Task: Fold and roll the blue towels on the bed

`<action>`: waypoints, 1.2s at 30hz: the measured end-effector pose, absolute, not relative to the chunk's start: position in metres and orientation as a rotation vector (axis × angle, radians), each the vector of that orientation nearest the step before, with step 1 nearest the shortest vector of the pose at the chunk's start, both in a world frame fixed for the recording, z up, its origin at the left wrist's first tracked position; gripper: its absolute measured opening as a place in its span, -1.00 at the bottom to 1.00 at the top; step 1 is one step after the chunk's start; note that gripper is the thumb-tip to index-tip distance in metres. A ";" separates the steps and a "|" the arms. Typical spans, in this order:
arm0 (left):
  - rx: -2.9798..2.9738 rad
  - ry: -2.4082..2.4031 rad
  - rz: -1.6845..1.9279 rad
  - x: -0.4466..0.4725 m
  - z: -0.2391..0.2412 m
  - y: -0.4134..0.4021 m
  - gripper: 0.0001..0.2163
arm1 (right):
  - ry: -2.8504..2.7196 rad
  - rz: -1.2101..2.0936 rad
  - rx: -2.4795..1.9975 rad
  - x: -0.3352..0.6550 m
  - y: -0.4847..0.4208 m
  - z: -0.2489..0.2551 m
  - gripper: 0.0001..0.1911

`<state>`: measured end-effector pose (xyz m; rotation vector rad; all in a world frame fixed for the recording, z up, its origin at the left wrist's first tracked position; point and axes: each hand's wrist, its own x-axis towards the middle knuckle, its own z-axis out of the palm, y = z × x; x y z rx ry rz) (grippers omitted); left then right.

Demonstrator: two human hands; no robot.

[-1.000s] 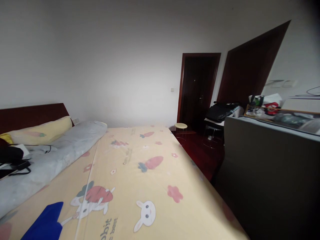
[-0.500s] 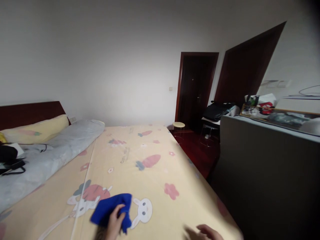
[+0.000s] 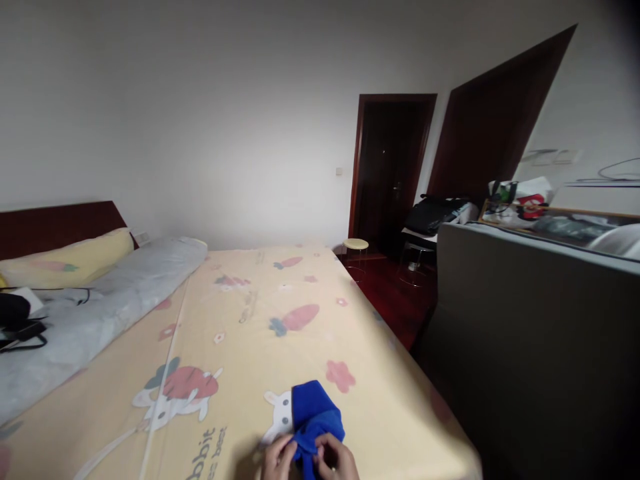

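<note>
At the near edge of the bed both hands pinch one bunched blue cloth (image 3: 315,417); the left hand (image 3: 278,460) clasps its left fold, the right hand (image 3: 336,459) its right fold, fingers curled tight on the fabric, thumbs nearly meeting; the cloth lies on the yellow bedsheet (image 3: 250,333), its far end resting over a printed white rabbit (image 3: 280,415); just left of the grip the sheet carries writing, of which only "bbit" can be read (image 3: 207,450); right of the hands the mattress edge (image 3: 425,407) runs close by, with a narrow dark gap before a grey panel (image 3: 525,347); left and beyond the grip the sheet lies broad and bare, printed with carrots; farther left are a grey bolster (image 3: 100,313) and a yellow pillow (image 3: 65,257); far beyond, a small round stool (image 3: 356,245) stands before a dark doorway (image 3: 393,167).
</note>
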<state>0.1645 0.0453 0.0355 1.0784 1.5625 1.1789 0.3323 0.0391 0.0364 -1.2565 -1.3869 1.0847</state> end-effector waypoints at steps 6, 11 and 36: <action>0.987 1.515 1.223 0.152 0.034 0.043 -0.42 | -1.562 0.638 -1.135 0.335 0.037 0.040 -0.89; 0.743 1.325 1.326 0.162 0.029 0.048 -0.42 | -1.591 0.441 -1.196 0.338 0.037 0.040 -0.93; 1.573 1.981 1.079 0.096 0.077 0.073 -0.75 | -1.233 0.938 -1.059 0.352 0.058 0.150 -0.61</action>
